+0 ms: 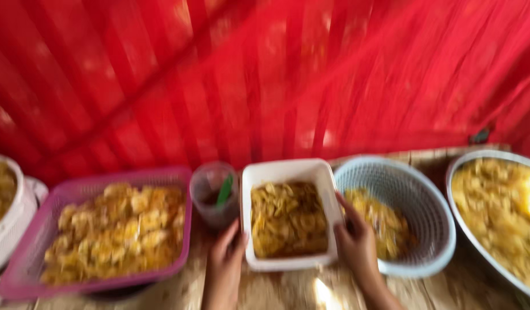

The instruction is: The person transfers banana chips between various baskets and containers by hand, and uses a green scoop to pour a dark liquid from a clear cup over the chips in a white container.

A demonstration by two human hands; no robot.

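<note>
A white rectangular tub (288, 171) filled with yellow-brown fried food stands in the middle of the wooden table. My left hand (226, 261) rests against its near left corner. My right hand (355, 238) grips its right rim, fingers over the edge. The picture is blurred by motion.
A pink basket tray (184, 218) of fried pieces lies at the left, with a small clear cup (210, 192) holding a green thing beside the tub. A pale blue round basket (431, 229) and a large metal bowl (466, 229) of food sit right. A white container (15, 221) is far left. Red cloth hangs behind.
</note>
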